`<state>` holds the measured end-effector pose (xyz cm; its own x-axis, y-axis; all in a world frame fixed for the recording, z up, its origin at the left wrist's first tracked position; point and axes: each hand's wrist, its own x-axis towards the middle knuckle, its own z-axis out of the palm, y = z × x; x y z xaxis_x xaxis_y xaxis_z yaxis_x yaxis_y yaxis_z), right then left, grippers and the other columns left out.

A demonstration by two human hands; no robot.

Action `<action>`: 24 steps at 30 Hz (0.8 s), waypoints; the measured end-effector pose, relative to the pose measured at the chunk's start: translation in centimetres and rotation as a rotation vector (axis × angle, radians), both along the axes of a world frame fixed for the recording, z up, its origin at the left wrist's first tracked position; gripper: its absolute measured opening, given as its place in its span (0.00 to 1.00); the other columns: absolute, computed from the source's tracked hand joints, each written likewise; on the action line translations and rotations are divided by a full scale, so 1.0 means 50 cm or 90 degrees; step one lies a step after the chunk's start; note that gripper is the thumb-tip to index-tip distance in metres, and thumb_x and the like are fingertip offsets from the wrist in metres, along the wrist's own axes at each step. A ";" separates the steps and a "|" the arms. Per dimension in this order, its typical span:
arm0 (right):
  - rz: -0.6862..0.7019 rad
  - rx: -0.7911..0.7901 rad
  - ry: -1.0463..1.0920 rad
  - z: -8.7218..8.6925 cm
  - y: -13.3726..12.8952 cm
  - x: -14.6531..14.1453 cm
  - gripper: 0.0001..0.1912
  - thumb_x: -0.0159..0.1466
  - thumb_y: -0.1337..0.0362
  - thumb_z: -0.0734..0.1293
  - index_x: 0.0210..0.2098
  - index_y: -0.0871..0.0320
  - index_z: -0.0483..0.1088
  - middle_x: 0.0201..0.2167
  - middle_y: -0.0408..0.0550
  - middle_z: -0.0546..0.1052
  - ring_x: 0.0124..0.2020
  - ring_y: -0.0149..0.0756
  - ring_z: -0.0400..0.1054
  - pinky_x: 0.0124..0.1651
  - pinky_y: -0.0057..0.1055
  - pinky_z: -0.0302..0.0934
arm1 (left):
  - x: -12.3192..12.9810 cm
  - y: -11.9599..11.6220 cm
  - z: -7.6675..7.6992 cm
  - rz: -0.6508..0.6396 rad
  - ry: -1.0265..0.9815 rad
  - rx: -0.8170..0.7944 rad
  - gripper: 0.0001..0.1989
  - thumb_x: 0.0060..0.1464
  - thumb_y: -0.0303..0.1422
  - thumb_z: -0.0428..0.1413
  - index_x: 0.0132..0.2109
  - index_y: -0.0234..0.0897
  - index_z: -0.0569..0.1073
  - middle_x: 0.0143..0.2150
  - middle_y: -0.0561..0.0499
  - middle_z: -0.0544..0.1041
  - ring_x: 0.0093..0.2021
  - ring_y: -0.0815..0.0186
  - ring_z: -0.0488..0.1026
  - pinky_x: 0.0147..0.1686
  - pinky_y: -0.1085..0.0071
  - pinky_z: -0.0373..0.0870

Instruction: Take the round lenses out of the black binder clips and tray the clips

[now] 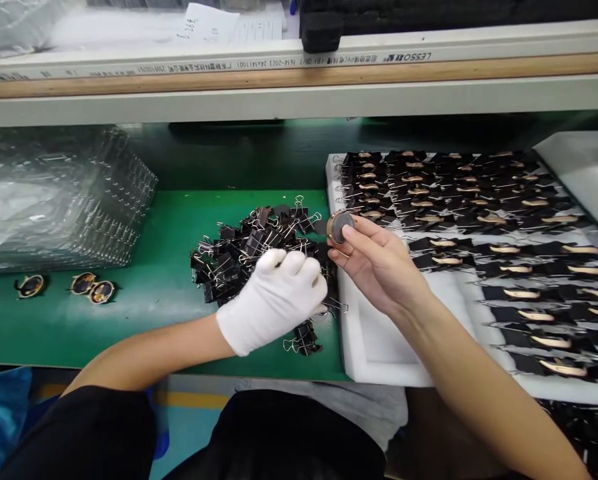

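Note:
My right hand [379,257], bare, pinches a round watch-case-like piece [341,227] with a gold rim and a dark grey disc face, thumb on the face and fingers behind. My left hand [279,293], in a white glove, is closed over the near side of a heap of black binder clips [251,243]; what its curled fingers hold, if anything, is hidden. Dark round discs [320,227] lie at the right of the heap, partly covered. One small group of clips [306,339] lies in front of the left hand.
A white foam tray [349,333] on the right carries rows of clipped gold-edged pieces [519,293]. Stacked clear plastic trays [63,200] stand at left, with a few gold-rimmed round pieces [102,291] before them on the green table [153,320]. A shelf edge [279,107] crosses above.

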<state>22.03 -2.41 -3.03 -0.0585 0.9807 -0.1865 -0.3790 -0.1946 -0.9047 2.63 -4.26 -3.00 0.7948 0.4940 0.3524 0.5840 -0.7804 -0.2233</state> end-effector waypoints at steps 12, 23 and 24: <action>0.049 0.030 0.014 0.007 -0.007 0.000 0.16 0.59 0.54 0.80 0.43 0.50 0.77 0.44 0.46 0.80 0.40 0.34 0.73 0.43 0.33 0.71 | -0.061 0.078 0.058 0.140 -0.351 -0.086 0.15 0.65 0.32 0.55 0.28 0.37 0.68 0.30 0.51 0.73 0.34 0.65 0.69 0.38 0.62 0.61; 0.204 0.130 -0.016 -0.004 -0.036 -0.019 0.12 0.60 0.58 0.80 0.41 0.51 0.79 0.37 0.44 0.82 0.36 0.35 0.76 0.41 0.35 0.73 | -0.066 0.075 0.082 0.111 -0.375 -0.464 0.21 0.66 0.39 0.50 0.23 0.39 0.63 0.23 0.55 0.66 0.25 0.70 0.62 0.28 0.70 0.60; 0.224 0.138 -0.040 -0.002 -0.036 -0.014 0.11 0.60 0.59 0.80 0.41 0.51 0.80 0.37 0.45 0.82 0.37 0.36 0.77 0.43 0.36 0.73 | -0.069 0.073 0.086 0.116 -0.332 -0.482 0.23 0.63 0.41 0.52 0.22 0.39 0.61 0.21 0.56 0.63 0.23 0.71 0.59 0.25 0.70 0.57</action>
